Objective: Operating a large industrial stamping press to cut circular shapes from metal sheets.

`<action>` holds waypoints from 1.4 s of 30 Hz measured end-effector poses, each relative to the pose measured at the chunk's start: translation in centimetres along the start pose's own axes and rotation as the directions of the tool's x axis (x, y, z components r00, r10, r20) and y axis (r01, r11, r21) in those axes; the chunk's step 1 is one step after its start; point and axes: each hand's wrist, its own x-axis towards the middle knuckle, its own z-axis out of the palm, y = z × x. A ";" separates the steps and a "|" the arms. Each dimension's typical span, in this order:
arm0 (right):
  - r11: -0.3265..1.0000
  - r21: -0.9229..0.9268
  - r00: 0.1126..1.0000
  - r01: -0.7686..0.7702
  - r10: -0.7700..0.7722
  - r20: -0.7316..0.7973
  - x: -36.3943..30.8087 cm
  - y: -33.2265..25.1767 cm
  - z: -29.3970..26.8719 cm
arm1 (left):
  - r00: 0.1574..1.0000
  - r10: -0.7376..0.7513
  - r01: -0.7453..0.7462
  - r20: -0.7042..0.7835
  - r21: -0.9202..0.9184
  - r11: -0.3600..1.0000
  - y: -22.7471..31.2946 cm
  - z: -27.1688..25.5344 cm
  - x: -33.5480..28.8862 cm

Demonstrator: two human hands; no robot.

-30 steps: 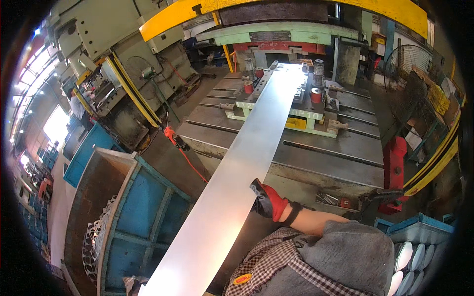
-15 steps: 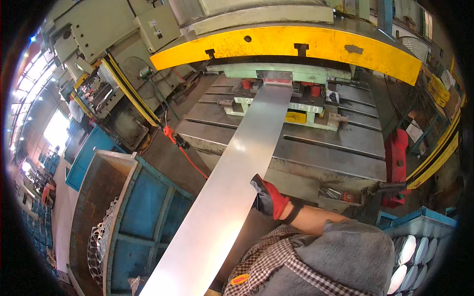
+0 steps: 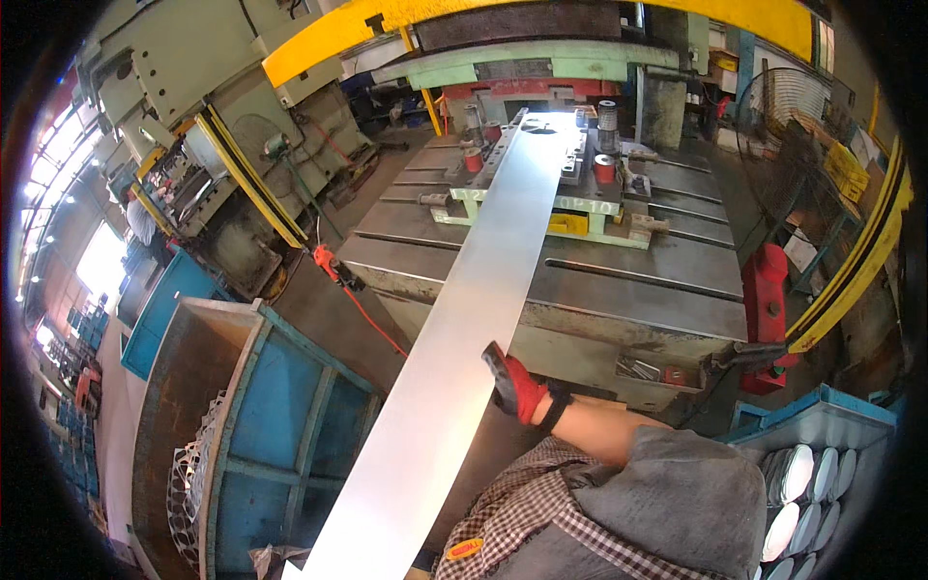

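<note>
A long, shiny sheet-metal strip (image 3: 464, 309) runs from the lower edge up into the open die set (image 3: 580, 198) on the press bed. Beside the strip's right edge is my right hand (image 3: 520, 387), in a red glove with black fingertips. It is closed on that edge, its fingers partly hidden under the metal. A dark round opening (image 3: 544, 129) shows at the strip's far end. Above the die hangs the raised pale-green upper tool (image 3: 527, 68). My left hand is not in view; a greyish thing at the bottom left cannot be made out.
On the left stands a blue metal bin (image 3: 266, 425) with perforated scrap (image 3: 188, 483) inside. At lower right, a blue crate (image 3: 822, 416) holds stacked round discs (image 3: 795, 474). A red pedestal (image 3: 766, 319) stands right of the press bed; yellow-black guards (image 3: 256, 179) flank the press.
The yellow press ram and upper tool have risen, uncovering the die and the round opening in the strip. My right hand stays at the strip's edge, slightly further left in the picture.
</note>
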 end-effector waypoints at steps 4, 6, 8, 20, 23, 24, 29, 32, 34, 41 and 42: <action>0.962 0.273 1.000 0.019 -0.019 -0.004 0.0 -3.6 1.0 | 0.965 0.230 -0.206 -0.128 0.175 0.963 1.6 -0.9 0.7; 0.987 0.144 0.997 0.072 -0.071 -0.013 -0.3 -5.3 1.1 | 0.906 0.382 -0.330 -0.180 0.263 0.906 1.9 -1.4 1.2; 0.950 0.308 0.998 0.039 -0.021 -0.061 0.1 -6.7 1.0 | 0.808 0.539 -0.456 -0.238 0.328 0.828 1.9 -1.9 1.5; 0.872 0.486 0.995 -0.068 0.020 0.103 5.1 -6.4 -3.8 | 0.995 -0.074 0.080 -0.072 0.092 0.992 4.4 -2.4 1.7; 0.932 0.355 0.998 0.066 -0.070 -0.001 4.2 -7.4 -2.8 | 0.992 -0.115 0.118 -0.048 0.061 0.991 4.2 -2.5 1.2; 0.938 0.309 0.988 0.154 -0.140 -0.069 4.0 -7.7 -2.5 | 0.990 -0.137 0.139 -0.038 0.047 0.989 4.3 -2.6 1.0; 0.899 0.438 1.000 -0.001 -0.005 0.013 3.9 -8.2 -2.7 | 0.871 0.436 -0.491 0.226 0.419 0.763 7.7 -2.5 3.4; 0.904 0.426 0.998 0.043 -0.055 0.017 4.5 -6.7 -3.7 | 0.897 0.402 -0.439 0.182 0.471 0.766 7.2 -2.3 3.4; 0.919 0.391 0.996 0.056 -0.077 0.039 4.2 -7.0 -3.0 | 0.907 0.392 -0.414 0.152 0.486 0.770 7.8 -2.0 3.6; 0.805 0.593 0.988 0.021 -0.107 0.110 -0.6 -8.2 -0.1 | 0.853 0.514 -0.490 0.096 0.490 0.721 9.1 -1.2 4.6; 0.816 0.576 0.988 0.050 -0.123 0.089 -0.8 -8.5 0.5 | 0.855 0.509 -0.487 0.099 0.492 0.721 8.9 -1.1 4.6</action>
